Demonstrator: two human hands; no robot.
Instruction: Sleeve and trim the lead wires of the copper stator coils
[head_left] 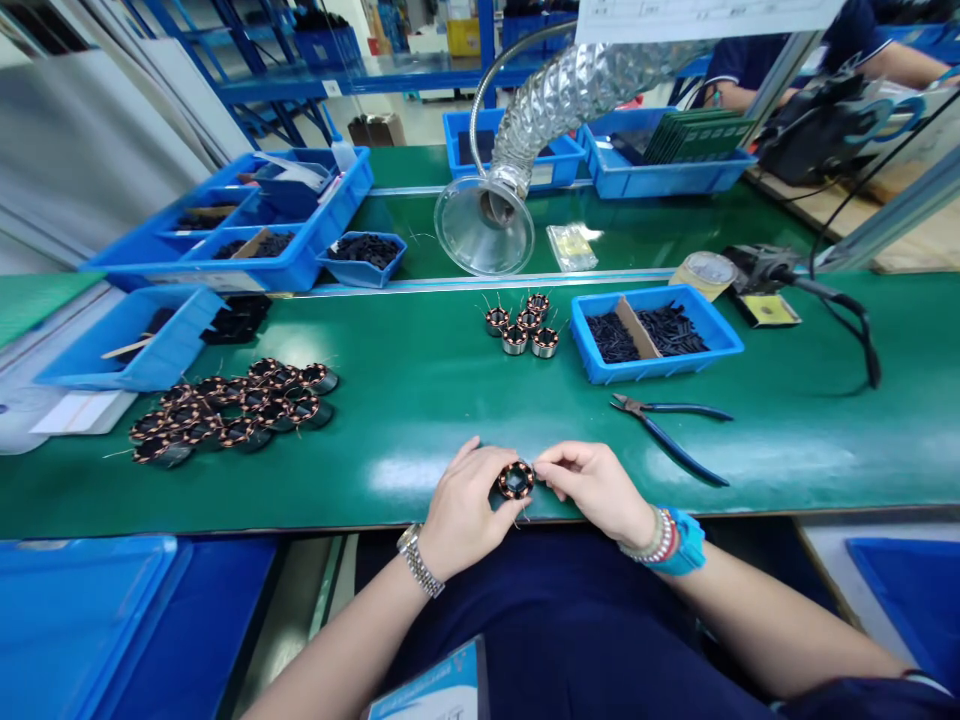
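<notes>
My left hand [474,498] is closed round a motor stator [517,480], a dark ring wound with copper, held near the front edge of the bench. Its open centre faces up, and thin wire ends stick out below. My right hand [592,488] has thumb and index finger pinched at the ring's right side; what lies between those fingertips is too small to make out. Ahead sits a small group of similar stators [529,322] with wires pointing up. Many more stators [232,408] stand packed together at the left.
Diagonal cutters [671,432] lie with jaws apart right of my hands. Behind them is a blue bin [656,372] of small black strips, split by a cardboard divider. A fume extraction hood [486,228] hangs mid-bench. Blue parts trays [300,262] stand back left; a co-worker's arm [904,66] shows far right.
</notes>
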